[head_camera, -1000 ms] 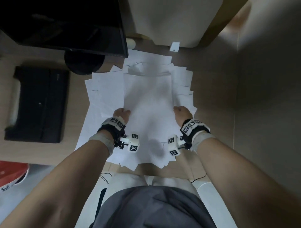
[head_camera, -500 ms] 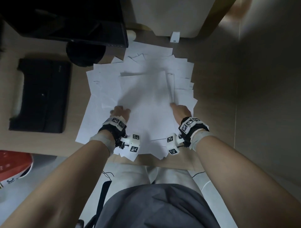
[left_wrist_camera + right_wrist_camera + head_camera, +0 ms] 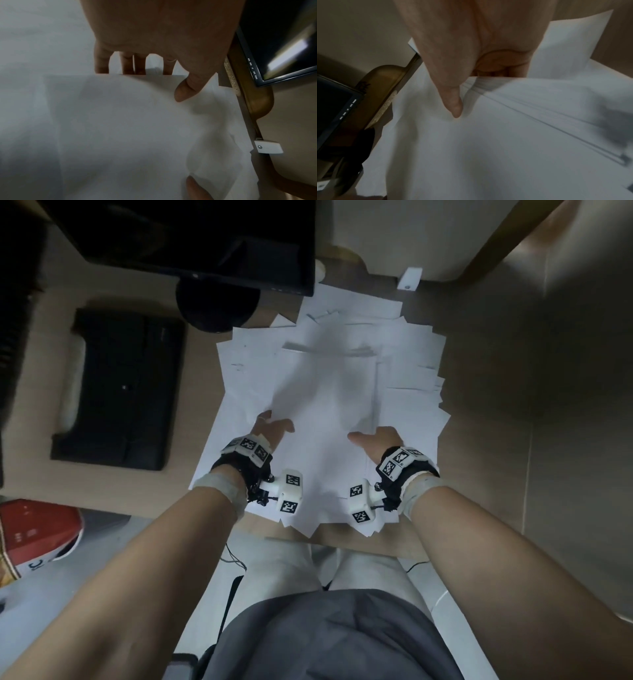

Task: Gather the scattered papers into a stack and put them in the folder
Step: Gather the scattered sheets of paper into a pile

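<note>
Many white papers (image 3: 329, 378) lie fanned over one another on the wooden desk (image 3: 479, 405). A looser bundle of sheets lies on top in the middle. My left hand (image 3: 270, 428) grips its left edge. In the left wrist view the left hand (image 3: 159, 81) has its fingers (image 3: 127, 65) under the sheets and its thumb on top. My right hand (image 3: 376, 436) grips the right edge; the right wrist view shows the right hand (image 3: 476, 89) with its thumb (image 3: 453, 105) pressed on the top sheet and its fingers beneath several sheet edges. A shut black folder (image 3: 123, 385) lies flat to the left.
A dark monitor (image 3: 205, 241) on a round black stand (image 3: 217, 302) is behind the papers at the left. A white bracket (image 3: 409, 278) sits at the desk's back edge. A panel closes off the right side. A red and white object (image 3: 34, 529) lies on the floor, lower left.
Both hands stay at the sides of the top bundle. Their thumbs now lie spread out on the top sheet, and the right edge that curled up half a second ago lies flatter.
</note>
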